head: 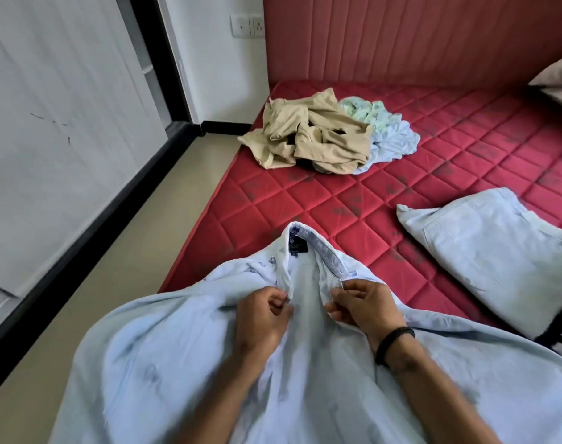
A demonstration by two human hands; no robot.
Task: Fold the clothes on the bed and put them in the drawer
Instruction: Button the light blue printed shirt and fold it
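Observation:
A light blue collared shirt (164,354) hangs in front of me over the near edge of the red quilted bed (353,193), its collar and dark label pointing away. My left hand (263,315) pinches the left front edge just below the collar. My right hand (359,306), with a black band on its wrist, pinches the right front edge. The two hands sit close together at the neck opening. A folded pale blue garment (484,248) lies on the bed to the right. No drawer is in view.
A loose heap lies at the bed's far left: beige trousers (315,136), a green printed cloth (366,112) and another pale blue piece (395,142). A pillow (558,81) sits at far right. White wardrobe doors (58,129) line the left, across a narrow floor strip.

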